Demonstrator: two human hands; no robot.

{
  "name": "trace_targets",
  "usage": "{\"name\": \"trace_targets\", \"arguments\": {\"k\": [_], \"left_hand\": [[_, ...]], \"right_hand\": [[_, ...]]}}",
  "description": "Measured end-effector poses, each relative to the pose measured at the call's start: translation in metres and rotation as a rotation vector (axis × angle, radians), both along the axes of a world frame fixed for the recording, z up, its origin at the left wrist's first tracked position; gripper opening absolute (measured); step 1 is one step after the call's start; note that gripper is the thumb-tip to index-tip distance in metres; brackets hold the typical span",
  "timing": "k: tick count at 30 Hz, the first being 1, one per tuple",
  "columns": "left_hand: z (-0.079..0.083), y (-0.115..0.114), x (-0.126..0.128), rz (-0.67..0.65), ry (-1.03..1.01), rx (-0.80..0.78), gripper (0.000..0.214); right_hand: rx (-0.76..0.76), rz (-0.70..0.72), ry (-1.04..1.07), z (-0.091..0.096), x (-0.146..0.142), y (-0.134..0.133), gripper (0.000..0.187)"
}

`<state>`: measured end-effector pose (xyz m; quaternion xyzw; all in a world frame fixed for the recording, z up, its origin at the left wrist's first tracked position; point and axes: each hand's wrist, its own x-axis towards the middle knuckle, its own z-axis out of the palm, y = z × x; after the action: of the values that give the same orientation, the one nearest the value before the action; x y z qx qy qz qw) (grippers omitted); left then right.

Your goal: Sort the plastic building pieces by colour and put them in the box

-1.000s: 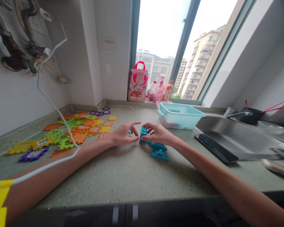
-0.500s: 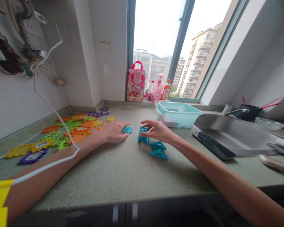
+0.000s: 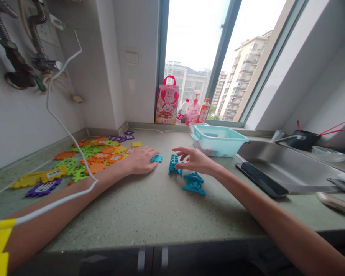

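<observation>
Left hand [image 3: 140, 160]: palm down at the flat blue piece [image 3: 157, 158]; grip I cannot tell.
Right hand [image 3: 193, 158]: my thumb and fingers spread apart.
Upright blue pieces [image 3: 173, 165]: on the counter [image 3: 149, 207], between my hands.

Place: a kitchen is shown, probably in a home.
Sink [image 3: 281, 166]: a steel basin is set into the speckled tabletop [image 3: 155, 218] and is served by a faucet [image 3: 291, 137].
Cabinets [image 3: 112, 264]: dark doors with pale handles [image 3: 141, 260] are fitted beneath.
Window [image 3: 195, 34]: a pump bottle [image 3: 193, 112], an orange-capped bottle [image 3: 204, 112] and a pink bag [image 3: 167, 105] are lined up before it.
Utensils: red sticks [image 3: 298, 125] are seen at a black vessel [image 3: 301, 142], and a clear bowl [image 3: 330, 154] is placed nearby.
Pipes [image 3: 18, 63]: metal pipework is left exposed on the left wall.
Outside: tall buildings [image 3: 244, 80] with stacked balconies are seen, so an upstairs flat is suggested.
</observation>
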<state>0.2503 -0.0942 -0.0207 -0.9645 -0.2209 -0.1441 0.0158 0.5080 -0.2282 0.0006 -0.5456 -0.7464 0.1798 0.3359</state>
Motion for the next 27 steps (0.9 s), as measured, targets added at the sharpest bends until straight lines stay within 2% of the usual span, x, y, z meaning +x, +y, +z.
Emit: {"name": "trace_targets", "arguments": {"k": [8,19,21,24,27], "left_hand": [[0.002,-0.002,0.0,0.017,0.066,0.029,0.055],[0.008,0.002,-0.001,0.0,-0.075,-0.025,0.055],[0.01,0.005,-0.004,-0.02,-0.153,0.023,0.06],[0.017,0.004,-0.008,-0.077,-0.34,0.183,0.064],[0.026,-0.009,-0.008,-0.181,-0.492,0.292,0.059]], "right_hand": [[0.035,-0.034,0.026,-0.004,-0.003,0.002,0.063],[0.053,-0.04,-0.05,-0.005,-0.005,0.001,0.067],[0.098,-0.066,-0.063,-0.003,-0.005,0.0,0.061],[0.216,-0.141,-0.068,0.002,-0.006,-0.003,0.044],[0.41,-0.154,-0.089,0.007,-0.009,-0.008,0.043]]}}
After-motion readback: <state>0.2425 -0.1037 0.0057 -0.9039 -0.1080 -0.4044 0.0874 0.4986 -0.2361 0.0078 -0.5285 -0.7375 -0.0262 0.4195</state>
